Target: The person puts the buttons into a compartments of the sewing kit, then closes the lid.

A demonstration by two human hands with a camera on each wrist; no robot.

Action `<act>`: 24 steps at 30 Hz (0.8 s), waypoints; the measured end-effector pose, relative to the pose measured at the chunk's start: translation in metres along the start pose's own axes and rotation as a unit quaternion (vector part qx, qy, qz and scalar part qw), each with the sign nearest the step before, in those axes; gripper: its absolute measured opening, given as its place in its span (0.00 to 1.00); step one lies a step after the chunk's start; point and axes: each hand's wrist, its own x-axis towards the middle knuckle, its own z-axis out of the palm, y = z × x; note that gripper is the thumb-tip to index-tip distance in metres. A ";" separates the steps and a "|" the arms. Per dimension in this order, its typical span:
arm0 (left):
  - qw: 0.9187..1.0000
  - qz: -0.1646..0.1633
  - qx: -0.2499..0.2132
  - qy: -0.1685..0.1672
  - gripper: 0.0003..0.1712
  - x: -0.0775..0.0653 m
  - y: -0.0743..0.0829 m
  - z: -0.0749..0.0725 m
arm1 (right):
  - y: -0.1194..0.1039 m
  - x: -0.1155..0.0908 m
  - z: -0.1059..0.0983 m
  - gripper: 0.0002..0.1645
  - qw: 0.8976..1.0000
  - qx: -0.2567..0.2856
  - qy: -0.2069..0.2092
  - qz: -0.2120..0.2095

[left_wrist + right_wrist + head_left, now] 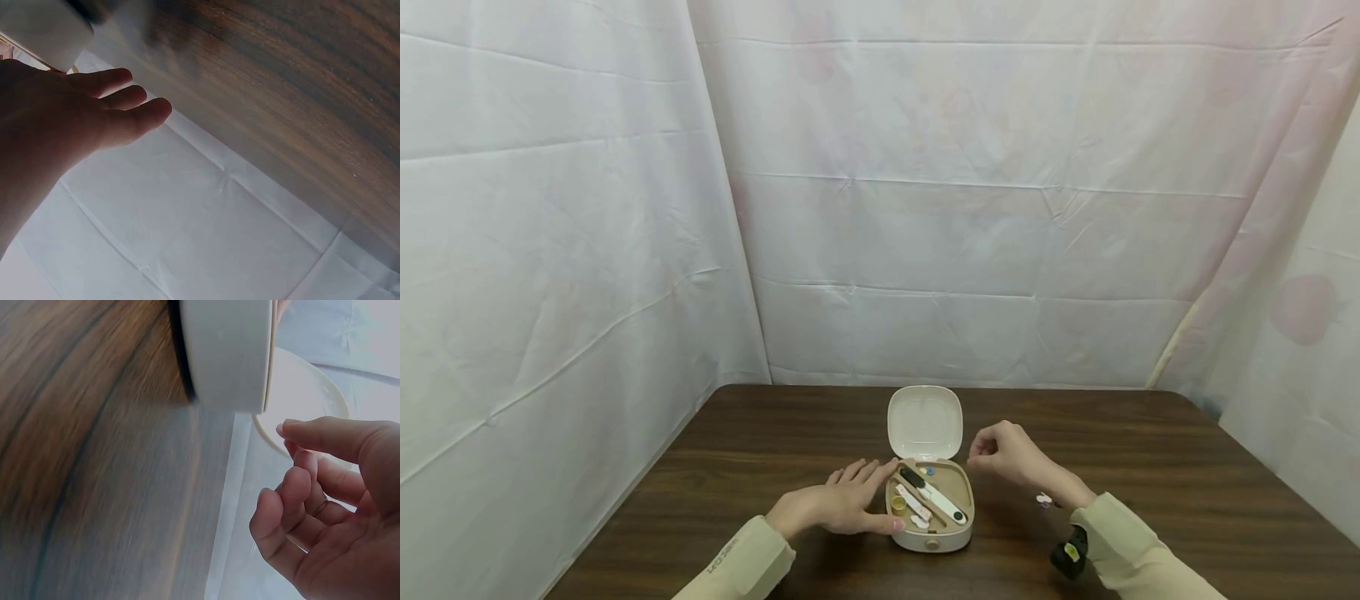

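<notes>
A small white sewing box [932,543] stands on the table with its white lid [925,422] raised at the back. Its beige tray holds white-handled scissors or a similar tool with a black end [943,503], a rolled pink-and-white strip [913,502], a gold ring-like piece [898,504], a white piece [919,522] and small blue and white buttons [929,471]. My left hand [850,500] lies against the box's left side, fingers straight and thumb at the front corner. My right hand [331,500] hovers just right of the box, fingers loosely curled; nothing shows between thumb and forefinger.
Small white and purple pieces [1043,500] lie on the dark wooden table [760,450] beneath the right forearm. A black band with a yellow mark [1070,557] sits at the right wrist. White cloth [880,250] hangs behind and at both sides of the table.
</notes>
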 end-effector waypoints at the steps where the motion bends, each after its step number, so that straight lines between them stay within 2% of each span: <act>1: 1.000 -0.002 0.001 -0.001 0.57 0.000 0.000 0.000 | -0.001 0.001 0.001 0.05 1.000 0.005 -0.001 0.004; 11: 1.000 -0.002 0.020 0.023 0.54 0.006 -0.011 0.015 | -0.008 0.010 0.015 0.05 1.000 0.020 -0.004 0.006; 24: 1.000 -0.004 0.017 0.025 0.54 0.004 -0.009 0.014 | -0.016 0.017 0.028 0.05 0.999 0.033 -0.016 0.004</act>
